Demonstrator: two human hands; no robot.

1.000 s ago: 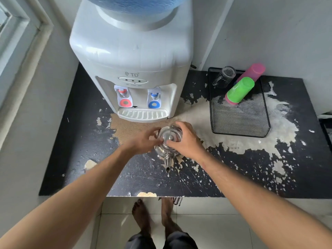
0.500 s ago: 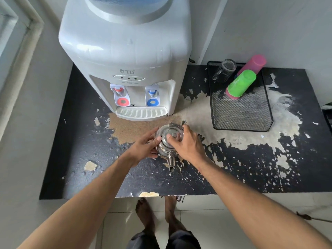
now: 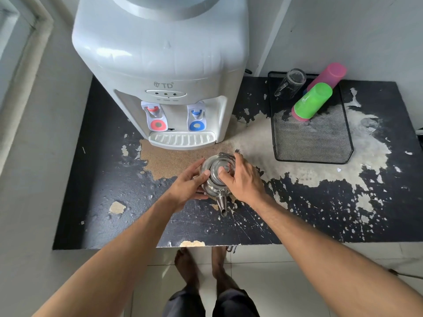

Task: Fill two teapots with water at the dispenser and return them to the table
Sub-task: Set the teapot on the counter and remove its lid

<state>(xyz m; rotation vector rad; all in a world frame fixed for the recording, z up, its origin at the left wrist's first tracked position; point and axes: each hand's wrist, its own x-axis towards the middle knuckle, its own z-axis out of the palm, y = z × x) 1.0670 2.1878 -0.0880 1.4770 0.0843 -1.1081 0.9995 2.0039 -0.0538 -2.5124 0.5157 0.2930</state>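
A small steel teapot (image 3: 211, 186) stands on the worn black counter (image 3: 114, 179), its spout pointing toward me, just in front of the white water dispenser (image 3: 164, 72). My left hand (image 3: 186, 186) cups the pot's left side. My right hand (image 3: 243, 178) rests on top, fingers on the round lid (image 3: 220, 169). The dispenser has a red tap (image 3: 156, 120) on the left, a blue tap (image 3: 196, 121) on the right, and a drip tray (image 3: 182, 139) beneath them. Only one teapot is in view.
A black mesh tray (image 3: 313, 143) sits to the right, holding a clear glass mug (image 3: 290, 84), a green cup (image 3: 312, 100) and a pink cup (image 3: 327, 75) lying on their sides. The counter's front edge is near my bare feet (image 3: 201, 266). Walls close the left and back.
The view has tilted a little, so the pot and dispenser sit lower in frame. Both hands stay on the teapot; the right fingers have shifted on the lid.
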